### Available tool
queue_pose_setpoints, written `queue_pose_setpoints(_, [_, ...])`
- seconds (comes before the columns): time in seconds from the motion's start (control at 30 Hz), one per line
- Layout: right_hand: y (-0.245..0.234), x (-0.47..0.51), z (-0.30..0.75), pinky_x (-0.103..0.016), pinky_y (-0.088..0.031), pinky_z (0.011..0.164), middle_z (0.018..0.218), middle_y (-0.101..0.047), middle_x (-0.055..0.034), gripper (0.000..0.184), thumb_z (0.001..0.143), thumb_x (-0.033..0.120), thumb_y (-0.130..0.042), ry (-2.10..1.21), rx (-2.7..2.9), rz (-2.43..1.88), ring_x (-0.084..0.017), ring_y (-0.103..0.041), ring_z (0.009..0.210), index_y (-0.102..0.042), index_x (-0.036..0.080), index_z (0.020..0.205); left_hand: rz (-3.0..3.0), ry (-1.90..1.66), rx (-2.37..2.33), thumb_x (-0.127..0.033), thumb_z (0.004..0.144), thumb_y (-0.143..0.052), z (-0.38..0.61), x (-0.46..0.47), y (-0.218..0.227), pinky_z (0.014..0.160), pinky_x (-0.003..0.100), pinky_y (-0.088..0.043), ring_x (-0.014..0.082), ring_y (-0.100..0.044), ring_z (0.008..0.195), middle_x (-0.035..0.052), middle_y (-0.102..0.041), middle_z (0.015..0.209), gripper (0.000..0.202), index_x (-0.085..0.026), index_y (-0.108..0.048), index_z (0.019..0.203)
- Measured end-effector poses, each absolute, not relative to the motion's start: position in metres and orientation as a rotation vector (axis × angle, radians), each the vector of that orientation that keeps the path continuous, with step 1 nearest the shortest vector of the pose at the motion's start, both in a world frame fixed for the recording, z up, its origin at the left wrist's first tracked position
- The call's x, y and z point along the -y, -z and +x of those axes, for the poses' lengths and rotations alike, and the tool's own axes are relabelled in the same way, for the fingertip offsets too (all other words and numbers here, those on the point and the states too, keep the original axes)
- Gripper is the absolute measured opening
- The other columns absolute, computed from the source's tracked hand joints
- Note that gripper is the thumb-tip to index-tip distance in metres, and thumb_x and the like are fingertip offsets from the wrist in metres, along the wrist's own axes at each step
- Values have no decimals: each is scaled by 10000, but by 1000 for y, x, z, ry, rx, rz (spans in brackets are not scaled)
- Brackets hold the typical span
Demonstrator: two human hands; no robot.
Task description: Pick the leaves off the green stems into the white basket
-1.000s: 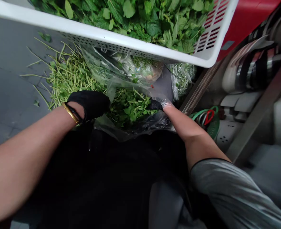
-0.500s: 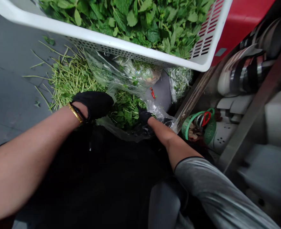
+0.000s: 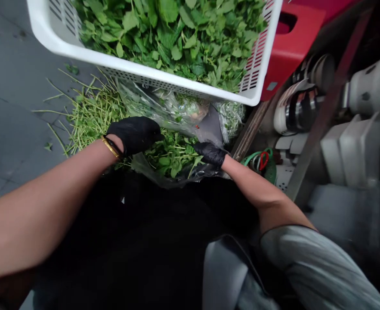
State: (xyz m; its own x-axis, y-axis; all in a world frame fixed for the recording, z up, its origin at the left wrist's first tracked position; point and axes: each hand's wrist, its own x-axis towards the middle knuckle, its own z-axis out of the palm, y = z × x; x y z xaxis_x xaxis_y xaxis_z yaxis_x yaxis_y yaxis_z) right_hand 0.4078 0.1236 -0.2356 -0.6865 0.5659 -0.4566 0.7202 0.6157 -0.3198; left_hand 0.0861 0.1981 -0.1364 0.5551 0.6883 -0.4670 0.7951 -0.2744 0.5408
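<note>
A clear plastic bag (image 3: 173,178) full of green leafy herbs (image 3: 170,153) lies open on my lap. My left hand (image 3: 134,134), in a black glove with a gold bracelet at the wrist, is closed on the bag's left rim. At the bag's right rim my right hand (image 3: 211,153), also black-gloved, has its fingers curled on the plastic and the herbs. Just beyond my hands stands a white perforated basket (image 3: 164,79) heaped with loose green leaves.
Stripped green stems (image 3: 89,114) are piled on the grey floor to the left. More filled plastic bags (image 3: 177,105) lie under the basket. A red crate (image 3: 289,43) stands at the right, with a green basket holding red-handled scissors (image 3: 263,160) and metal shelving below it.
My right hand has come out from inside the bag and moved to its right rim. The view has tilted up, showing more of the white basket. The left hand has stayed where it was.
</note>
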Motion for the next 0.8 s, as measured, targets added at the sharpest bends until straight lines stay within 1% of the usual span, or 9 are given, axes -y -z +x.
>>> queue_pose_setpoints(0.07, [206,-115,398,-442,-529,907,1162,-709,-216,609,927,100,-496,440,-2529,1021,-330,-670,1076,-461,91,1535,1854,23,-1148,-467,918,-663,85,-196,133,1022,414,-482,277,-695,1097,96,-776,1177,421,-163,-777,1188])
queue_pose_setpoints(0.17, [161,-104,375,-401,-520,795,1019,-719,-165,657,968,26,-308,89,-2539,989,-277,-672,935,-361,165,1608,1510,-189,-873,-548,777,-794,92,-186,125,1014,404,-501,280,-701,1096,98,-782,1178,637,-130,-737,1254])
queue_pose_setpoints(0.27, [121,-101,353,-375,-514,740,954,-705,-135,658,983,28,-276,-17,-2565,1052,-245,-646,823,-349,192,1616,1281,-232,-682,-530,618,-899,103,-167,120,1001,429,-517,314,-692,1116,97,-801,1107,725,-145,-747,1212])
queue_pose_setpoints(0.3, [109,-102,348,-376,-513,737,951,-703,-132,648,986,35,-274,-33,-2574,1084,-242,-639,805,-365,191,1608,1229,-295,-674,-531,606,-900,106,-160,118,1031,428,-502,317,-684,1140,92,-805,1089,677,-158,-767,1155])
queue_pose_setpoints(0.37, [88,-105,341,-381,-510,749,963,-700,-136,628,992,47,-273,-70,-2595,1102,-245,-633,818,-392,183,1594,1000,-365,-647,-624,691,-802,110,-145,115,1014,441,-518,322,-696,1134,102,-807,1061,605,-174,-776,1095])
queue_pose_setpoints(0.43, [71,-107,338,-391,-503,770,987,-701,-137,630,991,50,-282,-128,-2609,1086,-260,-634,864,-387,187,1596,755,-374,-633,-745,750,-665,111,-130,111,950,473,-554,345,-713,1097,141,-801,1037,691,-154,-765,1093])
queue_pose_setpoints(0.53, [54,-105,337,-410,-494,813,1050,-704,-138,655,981,53,-321,-192,-2635,1144,-280,-636,929,-337,194,1620,598,-508,-700,-808,764,-583,109,-104,102,863,477,-588,349,-729,1034,139,-796,979,756,-158,-748,1114])
queue_pose_setpoints(0.7, [43,-91,332,-418,-496,808,1088,-711,-174,607,1006,105,-325,-211,-2638,1253,-296,-652,942,-310,116,1613,592,-674,-711,-780,778,-604,100,-55,97,844,443,-600,315,-722,1066,101,-790,1019,676,-210,-737,1116])
queue_pose_setpoints(0.8, [41,-84,330,-397,-495,790,1076,-720,-161,574,1008,120,-342,-267,-2663,1218,-284,-654,950,-363,129,1581,652,-668,-774,-542,703,-822,94,-39,93,857,391,-595,291,-737,1014,83,-793,944,434,-204,-760,968])
